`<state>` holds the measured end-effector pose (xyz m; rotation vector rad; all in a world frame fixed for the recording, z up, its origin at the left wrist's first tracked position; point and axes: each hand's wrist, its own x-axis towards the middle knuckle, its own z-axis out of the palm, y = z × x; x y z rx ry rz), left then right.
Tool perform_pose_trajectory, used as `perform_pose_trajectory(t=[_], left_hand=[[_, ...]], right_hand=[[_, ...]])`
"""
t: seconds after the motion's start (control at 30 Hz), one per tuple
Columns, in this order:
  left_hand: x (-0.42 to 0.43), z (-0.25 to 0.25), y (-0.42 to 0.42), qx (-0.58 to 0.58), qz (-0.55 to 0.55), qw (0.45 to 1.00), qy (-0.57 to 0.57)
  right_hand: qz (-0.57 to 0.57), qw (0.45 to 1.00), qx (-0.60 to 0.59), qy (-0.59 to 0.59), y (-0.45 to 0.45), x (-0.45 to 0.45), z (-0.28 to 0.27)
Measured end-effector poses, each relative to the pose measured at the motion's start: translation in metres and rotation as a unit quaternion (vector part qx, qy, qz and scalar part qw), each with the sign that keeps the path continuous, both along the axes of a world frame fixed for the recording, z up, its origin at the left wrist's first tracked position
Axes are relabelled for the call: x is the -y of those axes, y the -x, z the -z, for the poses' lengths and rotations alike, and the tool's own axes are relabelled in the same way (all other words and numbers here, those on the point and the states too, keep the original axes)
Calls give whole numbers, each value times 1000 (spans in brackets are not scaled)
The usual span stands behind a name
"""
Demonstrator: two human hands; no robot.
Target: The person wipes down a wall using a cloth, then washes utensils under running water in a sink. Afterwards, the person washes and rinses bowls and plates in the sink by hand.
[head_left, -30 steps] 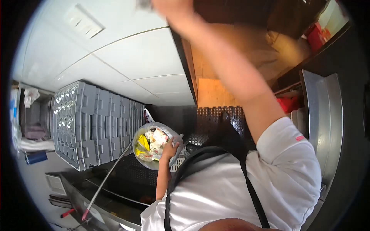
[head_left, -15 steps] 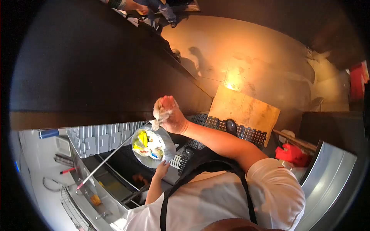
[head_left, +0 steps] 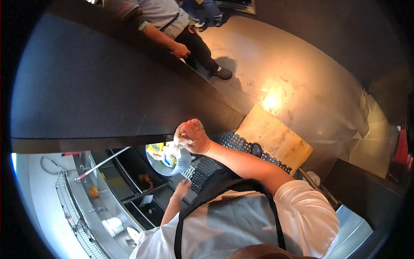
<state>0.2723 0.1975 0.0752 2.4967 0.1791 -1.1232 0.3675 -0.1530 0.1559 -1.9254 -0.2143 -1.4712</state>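
Note:
My right hand is raised beside the edge of a dark panel, fingers closed round a crumpled pale rag. Just below and left of it stands a round bin with a clear liner, holding white and yellow wrappers. My left hand hangs low by the sink, apart from the bin. Its fingers look loosely spread, with nothing visible in them.
The dark panel fills the left. Beneath it are sink basins, a white-handled pole and a wire rack. Black matting and a wooden board cover floor. A co-worker stands beyond the panel.
My left hand has come away from the bin's rim. The right hand still grips the rag. My view has shifted, and a co-worker has come closer beyond the panel.

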Motion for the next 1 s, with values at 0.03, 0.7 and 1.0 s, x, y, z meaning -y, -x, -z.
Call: perform_pose_trajectory(t=[0.03, 0.7, 1.0], left_hand=[[0, 5, -1, 9, -20, 1000, 11], [-53, 67, -35, -65, 101, 992, 30], [-141, 92, -65, 10, 108, 990, 92]], right_hand=[[-24, 999, -19, -19, -1, -3, 4], [42, 996, -76, -15, 1, -18, -53], [136, 991, 2, 17, -10, -24, -207]])
